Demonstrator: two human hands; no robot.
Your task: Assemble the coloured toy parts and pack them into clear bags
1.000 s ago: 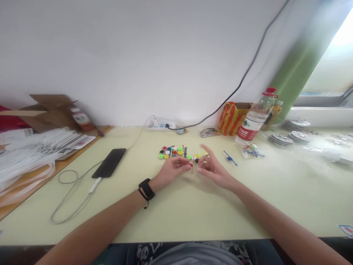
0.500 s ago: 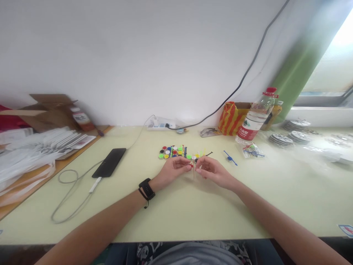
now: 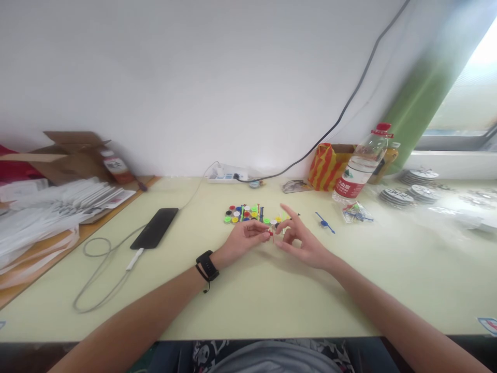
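My left hand (image 3: pixel 244 237) lies on the pale yellow table (image 3: pixel 272 300), its fingers pinched on a small red round piece (image 3: pixel 269 234) with a thin pointer. My right hand (image 3: pixel 298 239) is just to the right of it, thumb and middle finger closed at the pointer and the forefinger stretched out. Just behind both hands lies a cluster of small coloured round pieces and thin pointers (image 3: pixel 248 213). A blue pointer piece (image 3: pixel 323 223) lies alone to the right. A black band is on my left wrist.
A black phone (image 3: pixel 154 228) on a grey cable lies at the left, by stacked white papers (image 3: pixel 50 207) and a cardboard box (image 3: pixel 66 155). A water bottle (image 3: pixel 361 166), a striped bag (image 3: pixel 324 167), a small plastic bag (image 3: pixel 355 212), disc stacks (image 3: pixel 411 189) and a power strip (image 3: pixel 227 177) stand behind.
My right hand's forefinger was out a second ago, curled in against the red piece half a second ago, and is stretched out again now. My left hand has stayed still.
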